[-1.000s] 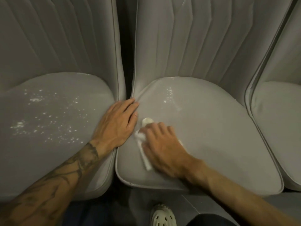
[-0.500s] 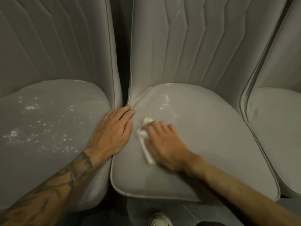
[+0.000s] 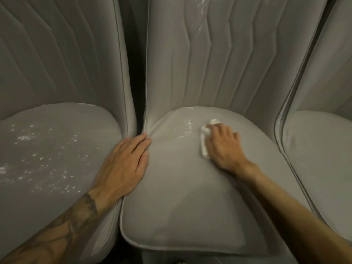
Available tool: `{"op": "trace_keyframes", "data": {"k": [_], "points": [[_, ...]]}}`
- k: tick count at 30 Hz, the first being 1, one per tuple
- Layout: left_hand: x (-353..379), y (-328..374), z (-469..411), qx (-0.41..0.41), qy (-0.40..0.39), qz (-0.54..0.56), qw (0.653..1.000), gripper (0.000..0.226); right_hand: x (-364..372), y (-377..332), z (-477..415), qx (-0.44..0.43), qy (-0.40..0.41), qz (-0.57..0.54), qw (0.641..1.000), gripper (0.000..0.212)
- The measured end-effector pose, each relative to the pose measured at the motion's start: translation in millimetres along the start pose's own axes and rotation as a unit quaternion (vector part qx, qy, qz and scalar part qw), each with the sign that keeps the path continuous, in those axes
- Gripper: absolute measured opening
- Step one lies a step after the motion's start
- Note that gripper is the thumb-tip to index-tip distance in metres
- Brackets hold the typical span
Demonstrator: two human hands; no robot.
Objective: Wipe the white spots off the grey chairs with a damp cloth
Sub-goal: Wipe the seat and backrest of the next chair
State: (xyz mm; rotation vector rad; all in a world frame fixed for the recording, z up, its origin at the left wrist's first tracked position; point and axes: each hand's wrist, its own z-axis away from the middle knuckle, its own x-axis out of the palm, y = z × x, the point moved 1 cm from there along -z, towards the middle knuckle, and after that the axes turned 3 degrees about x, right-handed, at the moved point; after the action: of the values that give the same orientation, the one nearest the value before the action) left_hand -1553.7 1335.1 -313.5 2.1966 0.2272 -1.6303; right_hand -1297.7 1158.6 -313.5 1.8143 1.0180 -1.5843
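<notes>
Three grey padded chairs stand side by side. On the middle chair's seat [image 3: 186,197], my right hand [image 3: 223,146] presses a folded white cloth [image 3: 204,147] flat near the seat's back. A small patch of white spots [image 3: 187,125] lies just left of the cloth. My left hand [image 3: 124,166] rests flat, fingers apart, across the gap between the left and middle seats. The left chair's seat [image 3: 57,197] is covered with many white spots [image 3: 45,161]. A few white marks [image 3: 200,2] show high on the middle backrest.
The right chair's seat [image 3: 323,149] shows no spots. A dark narrow gap [image 3: 136,73] runs between the left and middle backrests. Quilted grey backrests rise close behind all the seats.
My right hand has slid the cloth from the seat's left side, beside my left hand, up and to the right, past the patch of spots. My left hand has stayed put.
</notes>
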Motion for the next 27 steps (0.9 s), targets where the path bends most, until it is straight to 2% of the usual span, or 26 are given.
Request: {"op": "trace_keyframes", "data": {"k": [2,4,6,8,10,12,15,17,18,20,22,23,25,27], "points": [[0,1,0,-0.002,-0.001,0.0,1.0,0.052,-3,22,-21,0.106,-0.008,0.015,0.994,0.042],[0,2,0,-0.005,0.002,0.003,1.0,0.053,1,2,-35,0.121,-0.001,0.021,0.992,0.043],[-1,1,0,-0.004,0.003,0.005,1.0,0.053,8,-46,-35,0.038,-0.006,-0.005,0.999,0.042],[-1,2,-1,-0.005,0.0,0.005,1.0,0.053,15,-93,-20,-0.115,-0.005,-0.04,0.993,0.042],[0,2,-1,-0.003,0.001,0.001,1.0,0.052,13,-102,-10,-0.184,-0.011,-0.045,0.982,0.041],[0,3,0,0.003,0.005,-0.004,1.0,0.051,10,-71,-24,-0.144,0.0,-0.029,0.989,0.039],[-1,4,-1,0.008,0.01,-0.012,1.0,0.05,9,-14,-52,0.043,-0.009,0.001,0.999,0.039],[-1,4,-1,0.006,0.011,-0.01,1.0,0.05,9,-21,-58,0.098,0.0,0.023,0.995,0.038],[-1,4,-2,0.006,0.01,-0.007,1.0,0.05,12,-39,-57,0.075,0.004,0.031,0.997,0.038],[0,2,-1,0.004,0.006,-0.002,1.0,0.05,21,-84,-45,-0.051,0.003,-0.011,0.999,0.039],[1,1,-1,0.002,0.003,0.003,1.0,0.05,22,-108,-26,-0.178,-0.019,-0.058,0.982,0.04],[1,1,-1,0.002,0.005,0.003,1.0,0.049,19,-104,-23,-0.211,-0.025,-0.066,0.975,0.039],[1,2,-1,0.001,0.003,0.002,1.0,0.048,14,-75,-34,-0.189,-0.018,-0.047,0.981,0.038],[1,3,-2,0.0,-0.001,0.005,1.0,0.049,13,-49,-52,-0.074,-0.02,-0.006,0.997,0.036]]}}
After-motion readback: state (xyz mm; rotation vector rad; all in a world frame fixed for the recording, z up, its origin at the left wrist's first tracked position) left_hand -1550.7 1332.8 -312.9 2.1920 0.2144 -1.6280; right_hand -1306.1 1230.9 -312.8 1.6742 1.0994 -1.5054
